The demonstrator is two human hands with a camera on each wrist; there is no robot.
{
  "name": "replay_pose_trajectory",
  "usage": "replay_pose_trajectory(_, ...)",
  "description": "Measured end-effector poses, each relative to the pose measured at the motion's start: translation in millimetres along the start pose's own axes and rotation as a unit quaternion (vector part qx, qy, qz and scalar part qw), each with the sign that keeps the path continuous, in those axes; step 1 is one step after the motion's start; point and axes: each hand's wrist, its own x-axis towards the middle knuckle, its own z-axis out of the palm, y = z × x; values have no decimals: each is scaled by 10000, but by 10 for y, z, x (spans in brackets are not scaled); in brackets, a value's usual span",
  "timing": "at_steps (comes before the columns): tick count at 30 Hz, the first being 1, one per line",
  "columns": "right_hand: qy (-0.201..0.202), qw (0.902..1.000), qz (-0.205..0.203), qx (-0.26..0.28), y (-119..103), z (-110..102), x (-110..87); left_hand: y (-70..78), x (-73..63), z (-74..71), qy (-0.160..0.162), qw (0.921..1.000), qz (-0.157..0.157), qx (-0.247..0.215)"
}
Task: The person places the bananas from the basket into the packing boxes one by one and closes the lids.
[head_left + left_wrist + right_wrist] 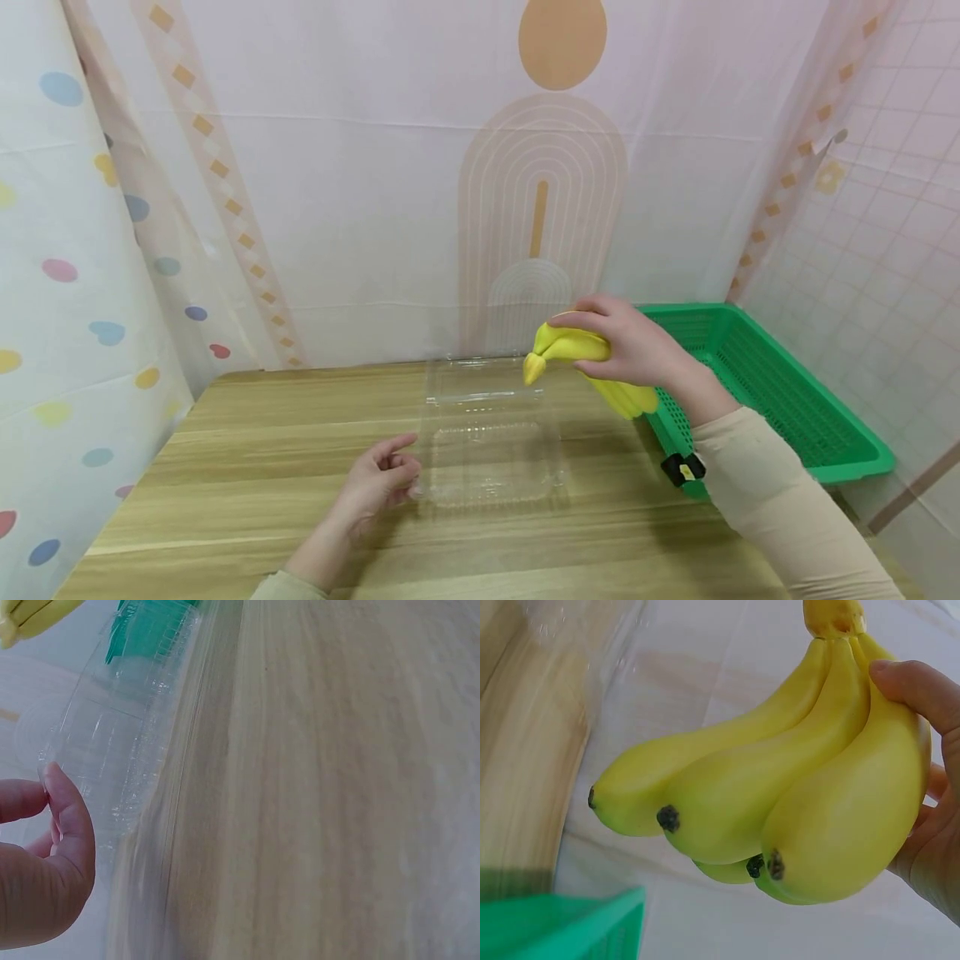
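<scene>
Banana bunch [573, 346], yellow, is up in the air, held betw. the clear plastic clamshell [491, 458] and the green basket [855, 475] on the R. Head view: R hand [637, 342] grasps it from above, fingers over its back, stem end pointing twd. the clamshell's far R corner; prob. held that way b/c it keeps the stem and fruit ends free. L hand [375, 483] is low at the clamshell's L edge, lid lying open behind the base, prob. so the base is uncovered. Wood-look counter [262, 450] underneath, printed curtain [360, 208] behind. Basket's L wall stands close by the bunch's fruit ends, R forearm crossing over it, so not much room that side. Small black item [682, 469] near the R wrist; can't tell what it's fixed to.

L wrist view: thumb & finger pinch the clamshell's thin edge, prob. to steady smth. that light. Basket shows thru the plastic, stem tip in the top corner, nothing else near those fingertips.

R wrist view: thumb lies along one banana just below the stem, other fingers mostly hidden behind; dark-tipped ends hang free. Basket corner sits below, apart from the fruit; a bit of clear plastic, blurry, upper L.
</scene>
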Motion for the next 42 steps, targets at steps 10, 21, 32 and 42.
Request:
replay_pose_trajectory(10,-189,9996,-195,82,-169,228,166,-8,-6,11,41,10000,34,-37)
replay_pose_trajectory(21,-231,9969,-745,-15,-317,489,317,-4,-19,1,-25,10000,72,11)
replay_pose_trajectory(32,-748,9942,-765,-76,-489,654,478,-20,-26,6,28,9999,101,-1)
replay_pose_trajectory(42,-1212,9905,-610,-219,-631,790,556,-21,-19,12,79,9999,104,90)
